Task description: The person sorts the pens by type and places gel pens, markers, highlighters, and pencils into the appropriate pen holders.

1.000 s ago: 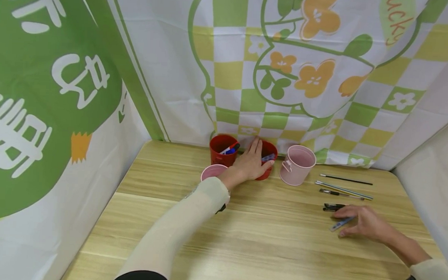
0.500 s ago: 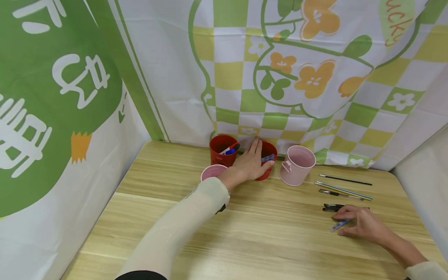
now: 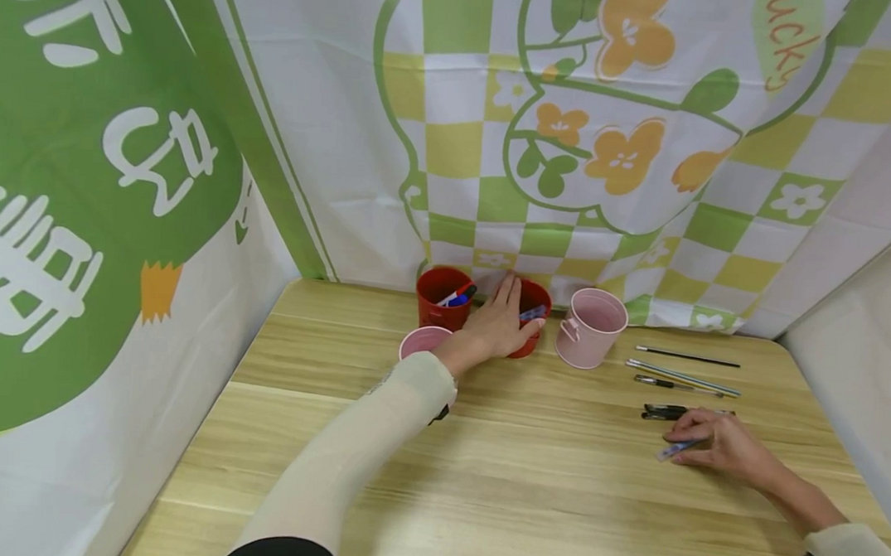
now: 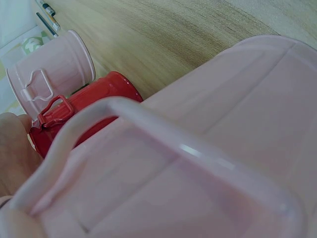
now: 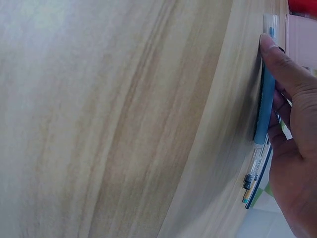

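Across a wood-grain surface, a person's hands work well apart. The right hand pinches a blue pen between thumb and fingers, low over the wood and near the black pens; the left hand, fingers straight and thumb spread, rests at the rim of a red bucket, with no pen visible in its grasp. A light, firm pinch near the pen's middle should keep it from swivelling, and a clean upward lift would spare its neighbours a nudge; gentle left-hand pressure should steady the bucket. The backdrop carries the word "Lucky"; large white characters mark the green hanging at left. Print on a clear-barrelled pen is too small to read.
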The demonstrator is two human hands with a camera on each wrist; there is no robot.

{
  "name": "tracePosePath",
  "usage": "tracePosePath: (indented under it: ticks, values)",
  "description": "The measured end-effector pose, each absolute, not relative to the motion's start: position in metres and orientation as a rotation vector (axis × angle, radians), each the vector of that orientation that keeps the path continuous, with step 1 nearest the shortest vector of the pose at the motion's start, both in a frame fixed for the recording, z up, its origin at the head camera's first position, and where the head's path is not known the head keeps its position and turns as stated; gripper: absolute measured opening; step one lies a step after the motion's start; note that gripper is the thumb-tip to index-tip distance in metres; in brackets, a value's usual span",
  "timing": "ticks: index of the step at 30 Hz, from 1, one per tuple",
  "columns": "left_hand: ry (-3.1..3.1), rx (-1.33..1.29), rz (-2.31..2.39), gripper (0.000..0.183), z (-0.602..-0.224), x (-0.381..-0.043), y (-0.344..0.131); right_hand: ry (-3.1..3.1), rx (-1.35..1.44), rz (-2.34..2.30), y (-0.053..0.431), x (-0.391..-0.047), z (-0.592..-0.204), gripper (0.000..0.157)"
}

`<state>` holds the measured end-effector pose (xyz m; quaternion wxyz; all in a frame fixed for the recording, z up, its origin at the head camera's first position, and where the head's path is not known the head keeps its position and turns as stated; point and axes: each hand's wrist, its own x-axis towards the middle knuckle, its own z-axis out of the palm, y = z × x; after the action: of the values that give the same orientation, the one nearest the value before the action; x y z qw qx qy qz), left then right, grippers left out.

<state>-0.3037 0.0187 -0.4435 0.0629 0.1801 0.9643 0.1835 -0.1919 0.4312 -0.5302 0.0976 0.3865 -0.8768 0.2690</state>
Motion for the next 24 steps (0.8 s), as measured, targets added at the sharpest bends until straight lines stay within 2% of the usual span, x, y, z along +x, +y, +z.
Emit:
tracePosePath:
  ticks: [15,24]
  values:
    - [2.918,0.546,0.531,0.092,-0.4462,-0.3050,0.0187,-2.583,1.200,0.815,0.4303,-0.1945,-0.5308,0.031]
    - [2.902,0.527,0.510,0.092,-0.4461,-0.3067,0.0194,-2.535,1.193,0.726,0.4252,-0.1972,-0.5268,0.033]
